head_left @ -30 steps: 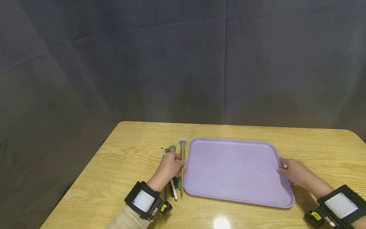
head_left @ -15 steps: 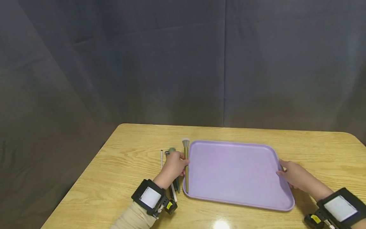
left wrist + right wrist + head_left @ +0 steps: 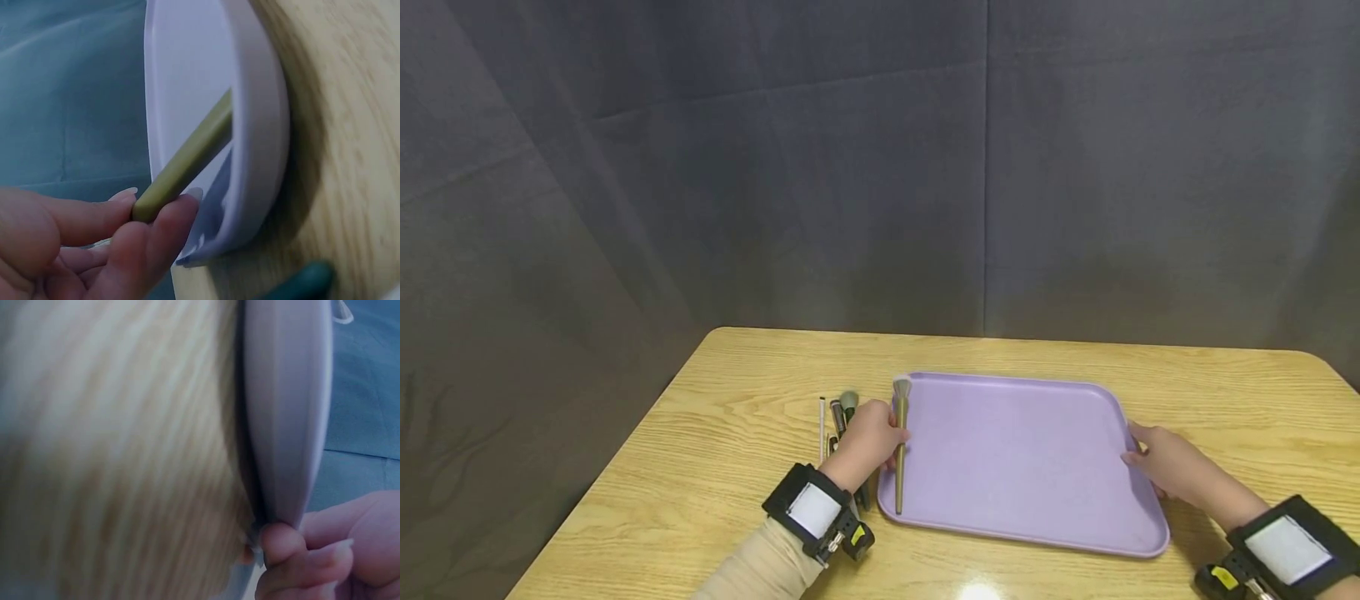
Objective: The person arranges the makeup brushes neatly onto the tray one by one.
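Pinching a gold brush (image 3: 900, 467) in left fingers (image 3: 169, 228), other brushes (image 3: 848, 401) partly hidden, right fingers (image 3: 306, 572) clamping tray (image 3: 1015, 467)

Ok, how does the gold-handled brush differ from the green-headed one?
The gold-handled brush is pinched in the left hand at the left end of the tray; the green-headed brush lies on the table, partly hidden by that hand. The gold-handled brush has pale, flared bristles; the green-headed brush has a rounded, grey-green head. Both have their bristles toward the table's far edge.
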`<state>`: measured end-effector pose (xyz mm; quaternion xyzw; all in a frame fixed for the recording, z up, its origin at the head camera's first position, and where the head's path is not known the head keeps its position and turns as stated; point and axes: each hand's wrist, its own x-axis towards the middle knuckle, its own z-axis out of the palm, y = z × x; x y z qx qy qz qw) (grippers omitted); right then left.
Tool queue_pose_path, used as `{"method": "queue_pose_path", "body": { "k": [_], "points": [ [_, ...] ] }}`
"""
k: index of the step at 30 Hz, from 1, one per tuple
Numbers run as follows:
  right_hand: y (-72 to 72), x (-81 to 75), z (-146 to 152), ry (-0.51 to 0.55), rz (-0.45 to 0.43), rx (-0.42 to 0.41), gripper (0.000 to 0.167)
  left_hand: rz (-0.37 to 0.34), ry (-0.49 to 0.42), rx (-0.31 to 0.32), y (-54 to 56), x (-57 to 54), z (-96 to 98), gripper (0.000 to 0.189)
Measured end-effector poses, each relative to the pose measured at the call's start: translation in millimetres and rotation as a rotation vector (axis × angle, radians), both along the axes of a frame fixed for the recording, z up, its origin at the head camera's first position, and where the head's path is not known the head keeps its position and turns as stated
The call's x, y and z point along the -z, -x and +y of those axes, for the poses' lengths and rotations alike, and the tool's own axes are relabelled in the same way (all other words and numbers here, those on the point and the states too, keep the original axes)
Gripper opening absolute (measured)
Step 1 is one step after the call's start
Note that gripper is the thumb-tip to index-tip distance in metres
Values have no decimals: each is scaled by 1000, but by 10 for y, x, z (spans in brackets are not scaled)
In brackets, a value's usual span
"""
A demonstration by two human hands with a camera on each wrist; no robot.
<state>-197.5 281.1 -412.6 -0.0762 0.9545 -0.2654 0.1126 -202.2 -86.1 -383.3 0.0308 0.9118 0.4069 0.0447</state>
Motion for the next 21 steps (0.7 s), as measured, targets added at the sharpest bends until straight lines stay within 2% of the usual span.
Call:
{"method": "queue_pose_path", "body": {
  "k": [8, 21],
  "points": [
    [12, -8, -19, -15, -7, 8, 55, 5, 57, -16, 11, 61, 81, 28],
    [60, -13, -16, -14, -26, 9, 56, 22, 205, -10, -7, 56, 145, 14]
  ]
}}
